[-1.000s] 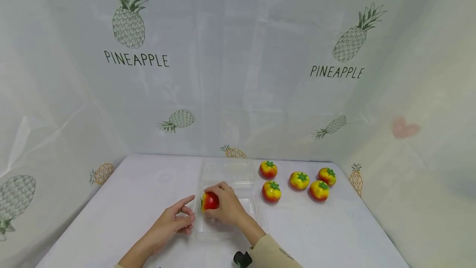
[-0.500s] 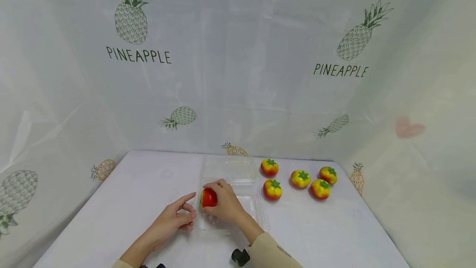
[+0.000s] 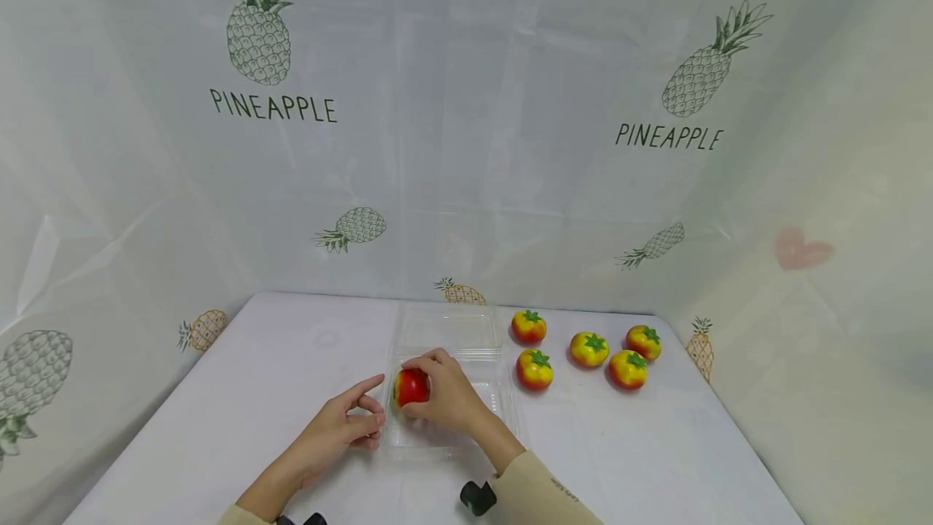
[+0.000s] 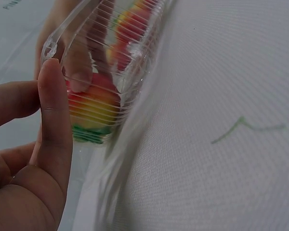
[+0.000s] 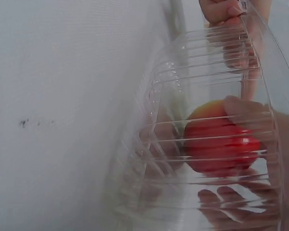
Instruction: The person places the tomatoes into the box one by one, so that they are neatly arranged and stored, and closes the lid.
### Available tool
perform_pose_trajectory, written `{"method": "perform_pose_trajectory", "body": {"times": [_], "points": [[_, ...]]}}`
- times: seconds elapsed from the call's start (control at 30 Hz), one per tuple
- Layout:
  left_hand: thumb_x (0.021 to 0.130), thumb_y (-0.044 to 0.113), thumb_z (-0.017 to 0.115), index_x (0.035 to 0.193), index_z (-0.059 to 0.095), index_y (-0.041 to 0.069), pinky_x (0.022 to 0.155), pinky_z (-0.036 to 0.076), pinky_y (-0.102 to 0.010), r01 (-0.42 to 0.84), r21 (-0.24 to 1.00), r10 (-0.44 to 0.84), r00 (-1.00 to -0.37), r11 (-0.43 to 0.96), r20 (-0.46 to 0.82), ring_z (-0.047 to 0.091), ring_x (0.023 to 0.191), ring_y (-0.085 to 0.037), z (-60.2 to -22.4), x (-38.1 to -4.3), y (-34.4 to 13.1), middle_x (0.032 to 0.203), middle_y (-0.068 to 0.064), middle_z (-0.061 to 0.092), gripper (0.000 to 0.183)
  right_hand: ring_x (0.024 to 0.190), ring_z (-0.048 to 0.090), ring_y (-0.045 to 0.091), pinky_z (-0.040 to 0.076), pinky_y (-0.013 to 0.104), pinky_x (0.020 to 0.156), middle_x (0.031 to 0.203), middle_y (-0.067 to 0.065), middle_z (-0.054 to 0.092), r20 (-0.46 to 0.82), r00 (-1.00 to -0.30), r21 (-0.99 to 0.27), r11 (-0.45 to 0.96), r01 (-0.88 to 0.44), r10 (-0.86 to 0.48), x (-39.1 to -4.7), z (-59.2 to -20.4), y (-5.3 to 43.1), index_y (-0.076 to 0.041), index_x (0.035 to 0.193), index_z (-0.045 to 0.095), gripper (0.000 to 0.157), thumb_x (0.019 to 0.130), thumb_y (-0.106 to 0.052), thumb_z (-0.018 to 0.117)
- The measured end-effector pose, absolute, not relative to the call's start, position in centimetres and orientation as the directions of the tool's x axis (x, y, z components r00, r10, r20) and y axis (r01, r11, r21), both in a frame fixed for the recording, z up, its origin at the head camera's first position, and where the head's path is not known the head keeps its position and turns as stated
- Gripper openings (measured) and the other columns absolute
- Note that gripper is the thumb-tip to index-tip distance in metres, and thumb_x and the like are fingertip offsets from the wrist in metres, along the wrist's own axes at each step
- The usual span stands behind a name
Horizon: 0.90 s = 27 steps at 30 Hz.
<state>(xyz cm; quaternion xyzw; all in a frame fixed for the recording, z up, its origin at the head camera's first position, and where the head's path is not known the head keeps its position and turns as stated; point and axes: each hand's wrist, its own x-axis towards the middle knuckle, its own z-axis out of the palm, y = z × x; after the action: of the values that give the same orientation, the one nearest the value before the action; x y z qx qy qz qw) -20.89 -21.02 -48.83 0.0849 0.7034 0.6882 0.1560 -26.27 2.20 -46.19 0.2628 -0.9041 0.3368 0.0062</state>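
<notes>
In the head view a clear plastic clamshell container (image 3: pixel 426 454) lies with its lid (image 3: pixel 449 330) folded back. My right hand (image 3: pixel 448 399) grips a red-and-yellow persimmon (image 3: pixel 411 387) inside the container's left end, thumb on the near side and fingers on the far side. Its green calyx (image 4: pixel 90 134) faces left, seen through the ribbed wall in the left wrist view. My left hand (image 3: pixel 346 428) is at the left rim, index finger stretched forward. The thumb (image 4: pixel 53 110) meets the rim, and it appears to pinch it with curled fingers partly hidden behind.
Several more persimmons, including one near the container (image 3: pixel 534 371) and one at the far right (image 3: pixel 644 343), sit on the white table (image 3: pixel 619 452). A pineapple-print curtain (image 3: pixel 466 144) encloses the back and sides. A black wrist-mounted device (image 3: pixel 477 498) shows below the right sleeve.
The head view has shifted slightly. My right hand still holds the persimmon at the container's left end, with only a small adjustment. My left hand stays at the rim.
</notes>
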Motion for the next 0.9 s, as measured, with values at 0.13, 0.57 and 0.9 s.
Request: {"method": "perform_pose_trajectory", "body": {"times": [0.13,0.57,0.9], "points": [[0.102,0.009,0.071,0.166,0.029,0.002,0.077,0.064,-0.031,-0.096,0.995,0.331,-0.938,0.041,-0.104,0.067,0.085,-0.019,-48.9,-21.0,-21.0,0.116,-0.014,0.054,0.077,0.12,0.058,0.021,0.061,0.037,0.098,0.129,0.001,0.058,0.165,-0.866,-0.615,0.637,-0.464,-0.472,-26.3,-46.3,2.2,-0.018,0.138,0.068,0.058,0.085,-0.023,0.092],[0.102,0.01,0.071,0.166,0.029,0.002,0.079,0.064,-0.031,-0.1,0.994,0.321,-0.941,0.05,-0.111,0.067,0.087,-0.021,-48.8,-21.0,-20.9,0.116,-0.016,0.054,0.076,0.127,0.057,0.025,0.057,0.047,0.106,0.137,0.005,0.059,0.14,-0.866,-0.622,0.638,-0.453,-0.48,-26.2,-44.5,3.8,-0.021,0.142,0.066,0.061,0.086,-0.029,0.09],[0.102,0.011,0.072,0.166,0.03,0.004,0.079,0.064,-0.032,-0.108,0.993,0.315,-0.942,0.052,-0.119,0.067,0.087,-0.024,-49.0,-21.2,-21.0,0.117,-0.016,0.054,0.077,0.131,0.058,0.032,0.054,0.049,0.109,0.141,0.011,0.058,0.161,-0.837,-0.639,0.591,-0.493,-0.524,-26.1,-42.4,7.4,-0.019,0.144,0.063,0.06,0.09,-0.024,0.087]]}}
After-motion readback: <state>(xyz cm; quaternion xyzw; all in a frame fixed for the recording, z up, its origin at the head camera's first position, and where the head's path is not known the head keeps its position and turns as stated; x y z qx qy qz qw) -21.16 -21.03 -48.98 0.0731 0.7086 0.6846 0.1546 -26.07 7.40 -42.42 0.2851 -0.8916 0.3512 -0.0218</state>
